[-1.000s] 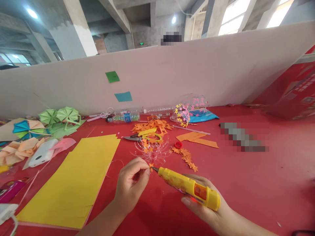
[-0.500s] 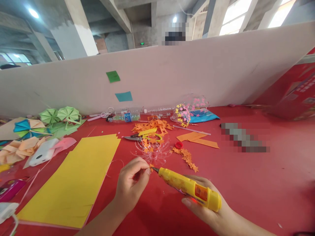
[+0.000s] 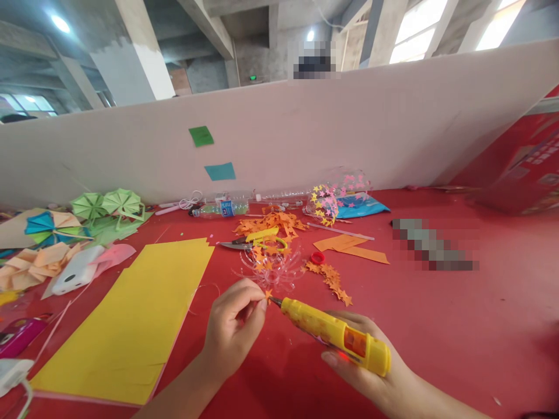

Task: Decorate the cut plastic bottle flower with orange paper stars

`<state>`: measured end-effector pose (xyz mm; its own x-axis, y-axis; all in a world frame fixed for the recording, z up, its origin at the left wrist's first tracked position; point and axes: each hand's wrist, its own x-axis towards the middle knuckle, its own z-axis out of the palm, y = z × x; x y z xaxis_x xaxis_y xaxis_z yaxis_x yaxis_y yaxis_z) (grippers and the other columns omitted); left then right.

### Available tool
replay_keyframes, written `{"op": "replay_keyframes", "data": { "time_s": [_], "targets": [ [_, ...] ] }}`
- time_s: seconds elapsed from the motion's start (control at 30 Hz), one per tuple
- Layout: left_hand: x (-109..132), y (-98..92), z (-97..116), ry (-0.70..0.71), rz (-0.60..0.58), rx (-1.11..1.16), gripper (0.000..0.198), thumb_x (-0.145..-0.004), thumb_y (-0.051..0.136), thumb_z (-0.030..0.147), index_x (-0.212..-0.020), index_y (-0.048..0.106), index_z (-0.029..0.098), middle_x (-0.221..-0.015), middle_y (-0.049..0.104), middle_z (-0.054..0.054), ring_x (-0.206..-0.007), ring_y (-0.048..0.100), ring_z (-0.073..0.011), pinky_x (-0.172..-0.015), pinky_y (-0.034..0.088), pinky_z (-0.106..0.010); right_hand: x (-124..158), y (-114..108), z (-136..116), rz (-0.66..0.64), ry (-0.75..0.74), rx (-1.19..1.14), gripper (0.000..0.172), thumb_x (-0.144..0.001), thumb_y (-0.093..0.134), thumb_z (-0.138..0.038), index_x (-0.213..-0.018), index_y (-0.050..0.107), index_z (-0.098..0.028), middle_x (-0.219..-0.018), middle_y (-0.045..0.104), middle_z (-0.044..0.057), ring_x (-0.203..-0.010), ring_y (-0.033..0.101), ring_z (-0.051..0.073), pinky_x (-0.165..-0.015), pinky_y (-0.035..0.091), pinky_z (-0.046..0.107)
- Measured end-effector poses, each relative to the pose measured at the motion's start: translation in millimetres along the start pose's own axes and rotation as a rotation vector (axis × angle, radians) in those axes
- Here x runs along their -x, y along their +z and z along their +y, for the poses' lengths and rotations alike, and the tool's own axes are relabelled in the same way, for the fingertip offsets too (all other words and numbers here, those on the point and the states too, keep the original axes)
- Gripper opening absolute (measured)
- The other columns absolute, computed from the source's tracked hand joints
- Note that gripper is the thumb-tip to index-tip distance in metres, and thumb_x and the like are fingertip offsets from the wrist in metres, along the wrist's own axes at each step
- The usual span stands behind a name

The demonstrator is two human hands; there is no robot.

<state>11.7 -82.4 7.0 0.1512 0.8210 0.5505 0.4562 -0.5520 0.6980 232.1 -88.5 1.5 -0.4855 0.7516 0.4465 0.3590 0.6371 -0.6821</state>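
Between thumb and forefinger, my left hand [image 3: 238, 320] pinches a small orange paper star [image 3: 268, 295]. My right hand [image 3: 371, 349] is wrapped round a yellow hot glue gun [image 3: 334, 331], whose dark nozzle points left and meets or nearly meets the star. A red light glows on the glue gun's underside. Just beyond the star lies a clear plastic piece cut into curling strips [image 3: 279, 270], with orange stars on part of it. A curved row of orange stars [image 3: 332, 282] lies to its right, beside a red bottle ring [image 3: 318, 257].
Yellow paper sheets [image 3: 126, 314] cover the left of the red table. Scissors [image 3: 236, 246], a yellow cutter [image 3: 262, 234] and a heap of orange stars [image 3: 279, 221] lie ahead. Plastic bottles [image 3: 227, 208] line the white partition [image 3: 279, 139]. Orange strips [image 3: 362, 251] lie right; folded paper umbrellas [image 3: 122, 202] stand far left.
Both hands stay almost in place. The glue gun has shifted very slightly left, and the star shows a little more fully at my left fingertips.
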Motion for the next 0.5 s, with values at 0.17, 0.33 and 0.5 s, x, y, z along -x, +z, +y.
{"op": "replay_keyframes", "data": {
  "time_s": [0.17,0.33,0.5],
  "targets": [
    [0.2,-5.3,3.5,0.13,-0.024,0.02,0.016,-0.087,0.048,0.008,-0.076,0.052,0.019,-0.072,0.052,-0.001,-0.065,0.05,-0.0125,-0.057,0.039,-0.024,-1.5,-2.0,0.5,-0.051,0.004,0.028,0.021,-0.089,0.049,-0.036,-0.073,0.053,-0.023,-0.066,0.055,0.002,-0.056,0.054,0.015,-0.051,0.044,0.026],
    [-2.5,-8.0,5.7,-0.074,0.043,0.163,0.02,-0.089,0.047,0.018,-0.07,0.052,0.019,-0.07,0.05,0.0,-0.064,0.047,-0.0112,-0.057,0.037,-0.023,-4.5,5.6,1.3,-0.346,0.139,0.058,0.002,-0.079,0.053,-0.017,-0.08,0.053,-0.019,-0.08,0.056,0.004,-0.059,0.052,0.012,-0.053,0.042,0.023],
    [-0.6,-1.3,7.3,-0.433,-0.075,0.409,0.021,-0.087,0.051,0.029,-0.069,0.053,0.018,-0.059,0.046,0.004,-0.052,0.035,-0.0077,-0.048,0.027,-0.022,-5.2,14.7,2.5,-0.49,0.26,0.184,0.036,-0.062,0.054,-0.006,-0.096,0.058,-0.017,-0.097,0.055,0.006,-0.081,0.058,0.018,-0.073,0.048,0.029]
  ]
}}
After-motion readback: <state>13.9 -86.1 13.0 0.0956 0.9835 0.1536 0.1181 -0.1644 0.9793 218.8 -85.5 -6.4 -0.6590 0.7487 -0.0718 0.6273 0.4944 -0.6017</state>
